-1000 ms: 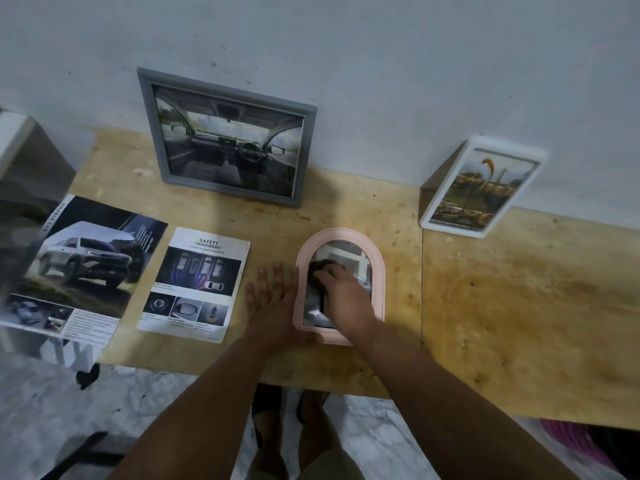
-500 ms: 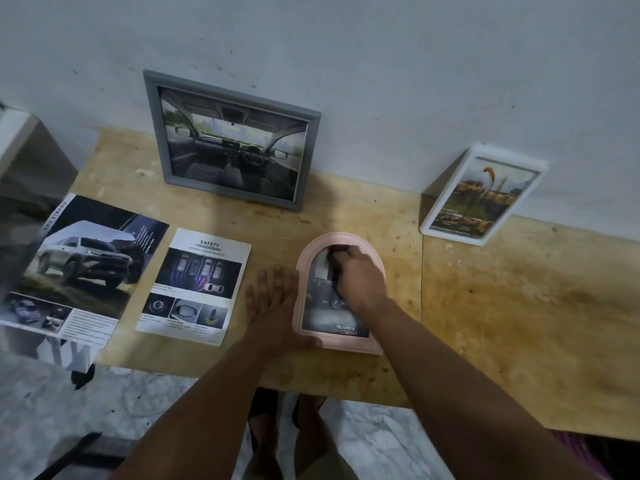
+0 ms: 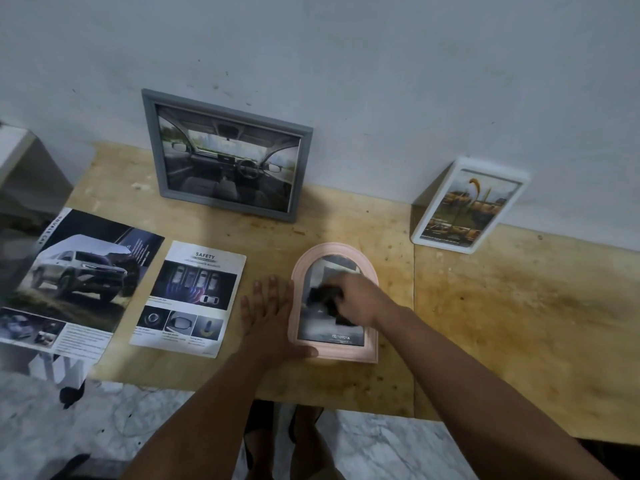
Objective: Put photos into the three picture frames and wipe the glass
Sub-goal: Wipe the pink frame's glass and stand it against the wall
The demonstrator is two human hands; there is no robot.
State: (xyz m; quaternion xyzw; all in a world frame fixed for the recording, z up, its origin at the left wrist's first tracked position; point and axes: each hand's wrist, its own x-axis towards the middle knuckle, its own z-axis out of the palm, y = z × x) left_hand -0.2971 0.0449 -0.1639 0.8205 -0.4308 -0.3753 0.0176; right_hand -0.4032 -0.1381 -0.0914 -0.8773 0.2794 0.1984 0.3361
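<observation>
Pale grey wall behind, w/ a scuffed wooden table pushed against it; marbled floor below the near edge. Pink arched frame lies flat on the table near the front edge, roughly centre, photo already inside w/ "TOYOTA" readable at its bottom. Right hand sits on the glass, fingers curled together & clamped on a dark cloth pressed to the glass at about mid-height; a bit of cloth sticks out below the hand. Left hand lies flat on the table just beside the frame's left side, fingers straight & slightly spread, thumb along the frame's lower left corner, touching it; not gripping anything. Grey frame stands at the back, leaning on the wall, landscape format, holds a pic of a car interior w/ steering wheel. White frame leans on the wall further right, well apart from the pink one, tilted, holds a yellowish outdoor pic; details too small to tell. Left of the left hand, a leaflet headed "SAFETY" lies flat on the table. Further left, a bigger car brochure shows an SUV & overhangs the table's left and front edge. Both bare forearms come in from the bottom; feet visible on the floor under the table edge.
</observation>
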